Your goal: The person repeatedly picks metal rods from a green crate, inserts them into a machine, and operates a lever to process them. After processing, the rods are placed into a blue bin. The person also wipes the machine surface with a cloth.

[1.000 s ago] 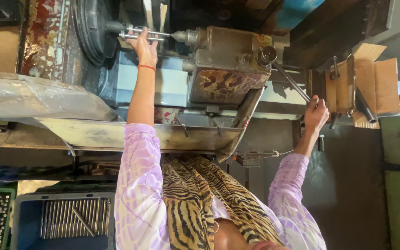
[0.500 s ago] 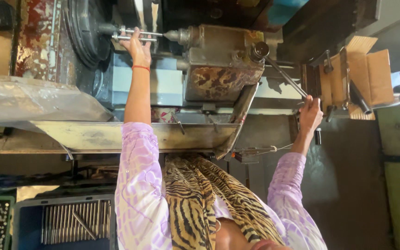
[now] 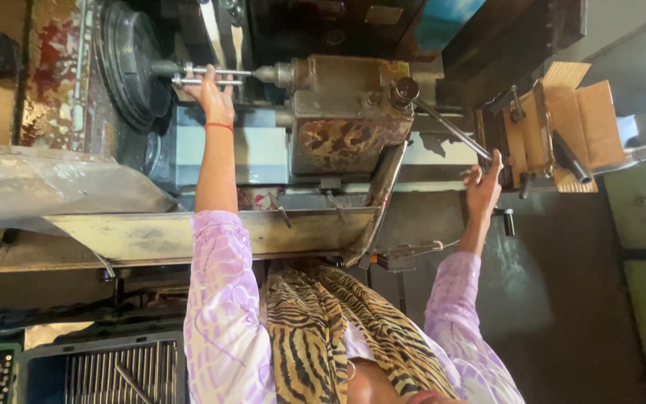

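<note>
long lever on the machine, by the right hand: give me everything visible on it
The lever is a slim, straight bar of bare grey metal. One end joins a dark round knob on top of the worn, rust-mottled machine block; from there it slants toward the right hand, whose fingers close around its far end. The grip hides the tip. Nothing else touches it, and it shows no bend or damage.

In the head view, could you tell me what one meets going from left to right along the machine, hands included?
Dark round chuck → left hand at a thin metal rod → rusty tailstock block → long lever → right hand → cardboard box.
</note>
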The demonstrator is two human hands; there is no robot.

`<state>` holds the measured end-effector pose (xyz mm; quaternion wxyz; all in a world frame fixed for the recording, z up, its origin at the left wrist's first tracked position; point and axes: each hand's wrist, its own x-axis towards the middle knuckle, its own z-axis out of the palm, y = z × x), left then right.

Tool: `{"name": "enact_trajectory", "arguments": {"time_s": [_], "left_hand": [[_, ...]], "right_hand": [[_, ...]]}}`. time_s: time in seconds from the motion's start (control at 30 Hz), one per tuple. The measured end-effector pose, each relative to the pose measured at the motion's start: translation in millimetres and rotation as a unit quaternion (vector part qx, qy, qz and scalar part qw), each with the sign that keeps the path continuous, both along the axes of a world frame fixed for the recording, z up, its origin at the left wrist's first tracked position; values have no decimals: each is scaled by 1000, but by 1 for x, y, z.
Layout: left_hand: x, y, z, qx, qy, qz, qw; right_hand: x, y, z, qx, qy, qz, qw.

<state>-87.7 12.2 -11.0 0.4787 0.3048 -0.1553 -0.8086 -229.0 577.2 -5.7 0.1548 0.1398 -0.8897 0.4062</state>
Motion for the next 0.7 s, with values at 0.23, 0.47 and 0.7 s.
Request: {"name": "enact_trajectory", "arguments": {"time_s": [0.23, 0.47, 0.7], "left_hand": [[-6, 6, 45, -95, -14, 57, 994], [118, 87, 52, -340, -74, -101, 932], [223, 115, 14, -396, -230, -81, 885]], "right_hand": [[113, 16, -102, -337, -152, -284, 885], [192, 18, -184, -493, -468, -341, 649], [188, 0, -169, -479, -434, -293, 704]]}}
